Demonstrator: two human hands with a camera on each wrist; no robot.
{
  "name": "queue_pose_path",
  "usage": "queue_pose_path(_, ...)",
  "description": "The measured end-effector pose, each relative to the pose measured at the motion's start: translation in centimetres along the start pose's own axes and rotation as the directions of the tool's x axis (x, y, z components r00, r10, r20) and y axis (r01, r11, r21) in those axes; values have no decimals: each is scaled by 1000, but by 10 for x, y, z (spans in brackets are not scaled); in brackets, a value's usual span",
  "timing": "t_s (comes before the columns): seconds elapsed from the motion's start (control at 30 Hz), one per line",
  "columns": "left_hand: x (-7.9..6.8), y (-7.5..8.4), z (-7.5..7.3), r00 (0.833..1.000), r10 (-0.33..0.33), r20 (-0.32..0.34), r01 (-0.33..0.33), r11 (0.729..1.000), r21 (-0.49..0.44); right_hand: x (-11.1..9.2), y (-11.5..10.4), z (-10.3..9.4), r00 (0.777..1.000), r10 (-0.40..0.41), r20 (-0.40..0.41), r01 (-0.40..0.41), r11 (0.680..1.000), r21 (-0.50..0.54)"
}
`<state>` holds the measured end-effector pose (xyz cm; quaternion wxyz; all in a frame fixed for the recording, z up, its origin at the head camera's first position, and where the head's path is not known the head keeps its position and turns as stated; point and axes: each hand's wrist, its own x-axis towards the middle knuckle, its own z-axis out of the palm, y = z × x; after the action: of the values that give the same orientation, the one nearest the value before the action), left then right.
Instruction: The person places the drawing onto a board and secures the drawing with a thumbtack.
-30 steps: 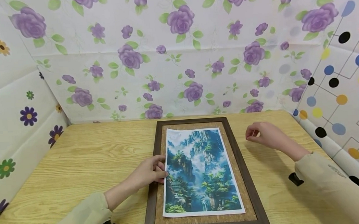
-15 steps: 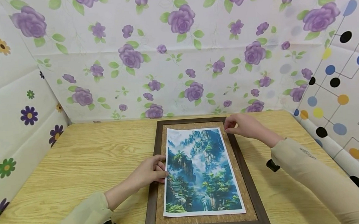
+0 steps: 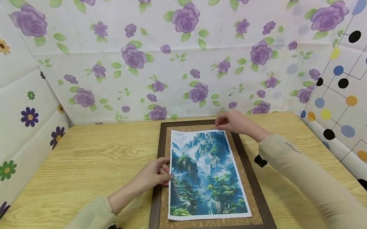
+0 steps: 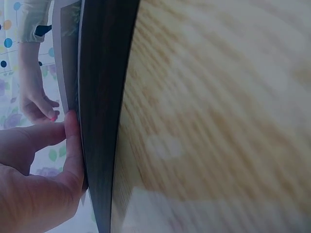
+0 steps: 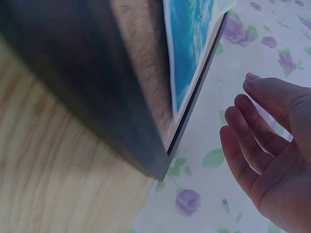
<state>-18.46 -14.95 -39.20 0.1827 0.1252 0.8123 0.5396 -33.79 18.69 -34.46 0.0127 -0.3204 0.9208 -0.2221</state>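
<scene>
A landscape print [image 3: 206, 176] of misty blue-green cliffs lies on a cork board [image 3: 210, 223] with a dark brown frame [image 3: 266, 207]. My left hand [image 3: 154, 174] holds the print's left edge, thumb at the margin and the other fingers curled beside it. In the left wrist view, its fingertips meet right at the paper's edge. At the print's top right corner is my right hand [image 3: 234, 122], thumb and index finger brought together. A small red thing [image 4: 53, 117] shows at its fingertips in the left wrist view; its kind is too small to tell.
The framed board lies on a light wooden table [image 3: 103, 151]. Behind stands a wall sheet with purple roses [image 3: 185, 19]; a dotted sheet [image 3: 353, 100] bounds the right side and a daisy-patterned one [image 3: 15, 103] the left. The print's top left corner lifts slightly.
My right hand has moved left from beside the frame, over its right side, to the print's top right corner. The left hand stays at the print's left edge.
</scene>
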Motion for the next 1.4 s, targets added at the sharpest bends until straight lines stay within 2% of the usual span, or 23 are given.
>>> queue_pose_path(0.2,0,1,0,1000,5,1,-5,1000,0,16,-12,4,1000,18,15,-18,1000,19)
queue_pose_path(0.6,-1,0,-1,1000,19,6,-19,1000,7,42,-29,16,999,2,32,-7,989,148)
queue_pose_path(1.0,-1,0,-2,1000,14,25,-14,1000,8,57,-19,31,1000,16,-13,-13,983,185)
queue_pose_path(1.4,-2,2,-1,1000,12,22,-12,1000,1,58,-15,39,995,98,34,-103,960,261)
